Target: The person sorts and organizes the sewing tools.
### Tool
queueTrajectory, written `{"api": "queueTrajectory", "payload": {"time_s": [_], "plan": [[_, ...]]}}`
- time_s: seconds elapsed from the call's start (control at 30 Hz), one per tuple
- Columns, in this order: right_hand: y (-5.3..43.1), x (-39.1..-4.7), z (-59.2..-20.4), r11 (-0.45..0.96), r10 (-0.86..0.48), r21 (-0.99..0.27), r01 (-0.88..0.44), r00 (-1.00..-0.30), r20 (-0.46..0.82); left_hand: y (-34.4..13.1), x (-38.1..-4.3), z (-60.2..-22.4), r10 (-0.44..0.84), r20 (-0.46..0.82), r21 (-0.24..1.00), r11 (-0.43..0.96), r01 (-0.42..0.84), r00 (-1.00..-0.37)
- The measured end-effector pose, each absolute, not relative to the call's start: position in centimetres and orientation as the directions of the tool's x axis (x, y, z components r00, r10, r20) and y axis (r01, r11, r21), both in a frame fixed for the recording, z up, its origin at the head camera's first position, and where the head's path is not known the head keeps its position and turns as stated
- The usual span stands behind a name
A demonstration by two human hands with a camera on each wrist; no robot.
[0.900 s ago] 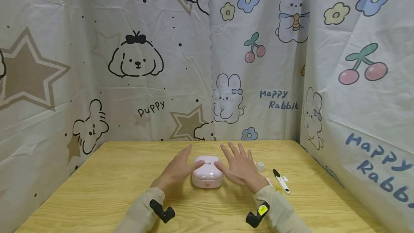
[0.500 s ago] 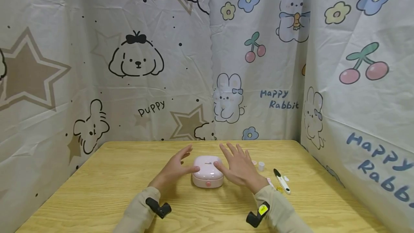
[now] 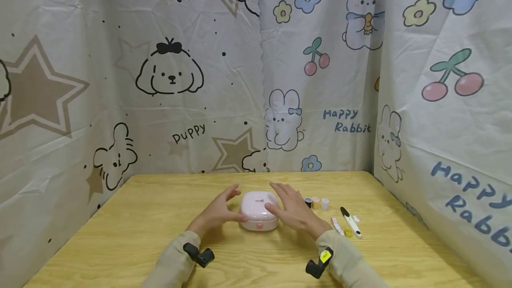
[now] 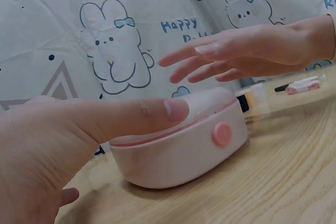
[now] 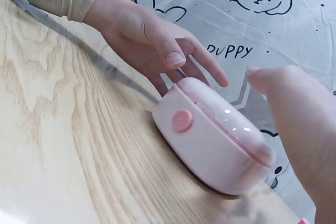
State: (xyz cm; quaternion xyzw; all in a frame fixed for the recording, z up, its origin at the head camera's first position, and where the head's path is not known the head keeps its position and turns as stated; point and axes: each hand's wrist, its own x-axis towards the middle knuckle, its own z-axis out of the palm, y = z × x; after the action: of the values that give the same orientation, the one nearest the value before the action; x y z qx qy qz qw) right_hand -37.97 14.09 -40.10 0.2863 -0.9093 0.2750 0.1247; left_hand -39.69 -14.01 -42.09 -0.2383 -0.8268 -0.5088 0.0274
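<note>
A pale pink, rounded box with a glossy lid and a round pink button on its front stands on the table, lid down. My left hand is at its left side, fingers loosely bent and apart from one another, thumb beside the lid seam. In the right wrist view, the left hand surrounds the box's end without visibly gripping it. My right hand hovers at the box's right side with fingers extended, its thumb over the lid's right part. Whether either thumb touches the box, I cannot tell.
Right of the right hand stand a black spool, a peach spool and a white one. Nearby lie a white tool with a black tip, a pink-and-white strip and a small yellow item. Printed curtains enclose the table.
My left thumb has come down from over the lid to the box's left front. The right hand's fingers have drawn closer together. The box stays in place, and more of the spools shows.
</note>
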Motion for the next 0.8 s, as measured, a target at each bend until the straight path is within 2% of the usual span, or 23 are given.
{"api": "queueTrajectory", "payload": {"time_s": [0.33, 0.6, 0.8], "plan": [[12.6, -38.7, -41.8, 0.558, -0.472, -0.594, -0.580, -0.810, 0.347, -13.1, -39.6, -43.6, 0.431, 0.218, 0.795, 0.441, 0.416, -0.875], [11.9, -39.0, -43.1, 0.494, -0.457, -0.665, -0.560, -0.818, 0.349, -12.5, -39.6, -44.2, 0.444, 0.271, 0.784, 0.412, 0.464, -0.854], [12.2, -39.6, -43.9, 0.441, -0.417, -0.746, -0.499, -0.850, 0.322, -12.3, -39.9, -44.4, 0.444, 0.277, 0.767, 0.432, 0.475, -0.852]]}}
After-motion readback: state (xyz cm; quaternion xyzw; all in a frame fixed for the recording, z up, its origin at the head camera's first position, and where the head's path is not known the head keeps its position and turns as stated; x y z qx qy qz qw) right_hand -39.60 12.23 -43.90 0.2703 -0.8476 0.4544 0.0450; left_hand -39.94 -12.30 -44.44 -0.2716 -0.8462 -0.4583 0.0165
